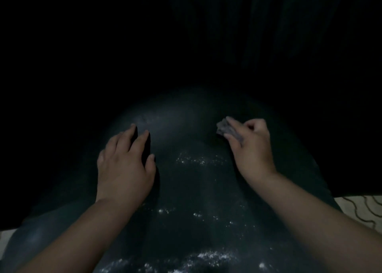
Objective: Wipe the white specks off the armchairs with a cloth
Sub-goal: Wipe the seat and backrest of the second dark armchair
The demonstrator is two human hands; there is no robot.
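With the dark, rounded armchair surface steadied by the flat, released left hand at 9 o'clock, the small grey crumpled cloth, grasped by the right hand at 2 o'clock, is best drawn with firm overlapping strokes toward the white specks at 6 o'clock.

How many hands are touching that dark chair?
2. The left hand rests flat on the armchair, left of the white specks. The right hand presses a cloth onto it, farther right.
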